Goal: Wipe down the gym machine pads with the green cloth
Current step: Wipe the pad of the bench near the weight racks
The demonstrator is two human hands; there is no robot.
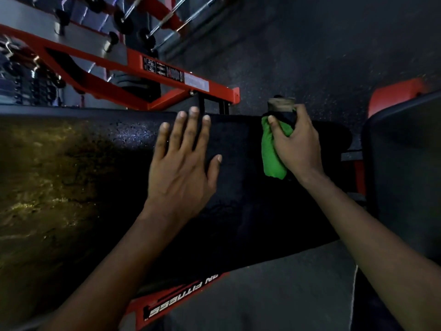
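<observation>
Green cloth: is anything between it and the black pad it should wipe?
Nothing visible lies between the green cloth, gripped by the right hand, and the black pad under it. The left hand rests flat on the pad beside it, covering that patch.

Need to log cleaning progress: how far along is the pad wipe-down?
Done: nothing can be confirmed; the long black pad shows only a faint sheen near its far edge. In hand: the right hand grips the bunched green cloth at the pad's right end, while the left hand rests flat on it. Left: probably most of this pad, plus the second pad at right, which nothing touches.
</observation>
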